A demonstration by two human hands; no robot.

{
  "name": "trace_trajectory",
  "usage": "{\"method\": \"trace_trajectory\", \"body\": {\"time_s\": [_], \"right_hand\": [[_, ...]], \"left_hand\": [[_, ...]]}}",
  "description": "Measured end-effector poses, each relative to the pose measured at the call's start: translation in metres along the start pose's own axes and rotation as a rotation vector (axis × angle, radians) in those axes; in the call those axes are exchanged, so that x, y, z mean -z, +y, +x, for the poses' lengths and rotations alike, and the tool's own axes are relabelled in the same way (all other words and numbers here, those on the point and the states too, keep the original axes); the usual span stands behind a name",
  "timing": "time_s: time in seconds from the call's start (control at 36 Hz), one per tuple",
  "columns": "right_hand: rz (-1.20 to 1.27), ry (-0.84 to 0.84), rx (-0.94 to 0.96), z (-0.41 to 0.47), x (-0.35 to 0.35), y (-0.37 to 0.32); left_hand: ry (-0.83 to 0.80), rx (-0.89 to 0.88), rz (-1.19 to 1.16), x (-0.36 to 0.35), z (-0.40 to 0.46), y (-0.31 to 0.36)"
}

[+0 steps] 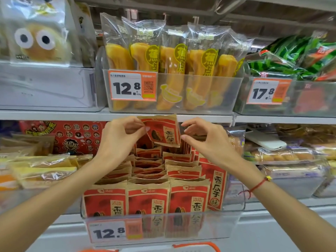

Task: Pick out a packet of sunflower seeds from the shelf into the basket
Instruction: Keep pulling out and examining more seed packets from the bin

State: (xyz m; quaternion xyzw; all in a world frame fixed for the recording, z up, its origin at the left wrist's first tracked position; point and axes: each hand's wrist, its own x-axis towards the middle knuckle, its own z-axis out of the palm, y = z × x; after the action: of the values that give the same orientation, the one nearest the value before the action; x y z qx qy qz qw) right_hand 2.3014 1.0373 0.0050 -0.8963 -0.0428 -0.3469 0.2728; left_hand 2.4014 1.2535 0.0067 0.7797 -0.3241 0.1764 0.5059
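Red and kraft-paper, the packet of sunflower seeds (pixel 161 130) is lifted clear above its clear bin (pixel 163 224) on the lower shelf (pixel 254 118), tilted. The left hand (pixel 120 137) pinches its left edge, that grip clamped on the packet; the right hand (pixel 201 137) sits just beside the right edge, fingers curled, contact unclear. An orange rim, probably the basket (pixel 196 246), shows at the bottom. Best to draw the packet straight back and down, clearing the packets standing below.

Left hand (pixel 120 137) pinching, right hand (pixel 203 139) curled.
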Motion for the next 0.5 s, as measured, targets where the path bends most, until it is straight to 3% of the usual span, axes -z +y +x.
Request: {"method": "trace_trajectory", "body": {"time_s": [0.14, 0.28, 0.39, 0.5], "right_hand": [[-0.150, -0.101, -0.149, 0.003, 0.009, 0.005], [-0.355, -0.606, -0.158, -0.010, -0.006, 0.005], [-0.331, -0.708, -0.209, -0.008, -0.002, 0.009], [-0.466, -0.788, -0.246, 0.009, -0.004, 0.009]], "left_hand": [[0.029, 0.077, -0.060, 0.006, -0.001, -0.008], [0.014, 0.171, -0.133, 0.006, 0.000, -0.008], [-0.030, 0.225, -0.177, 0.007, -0.001, -0.004], [0.006, 0.209, -0.126, 0.008, -0.003, 0.004]]}}
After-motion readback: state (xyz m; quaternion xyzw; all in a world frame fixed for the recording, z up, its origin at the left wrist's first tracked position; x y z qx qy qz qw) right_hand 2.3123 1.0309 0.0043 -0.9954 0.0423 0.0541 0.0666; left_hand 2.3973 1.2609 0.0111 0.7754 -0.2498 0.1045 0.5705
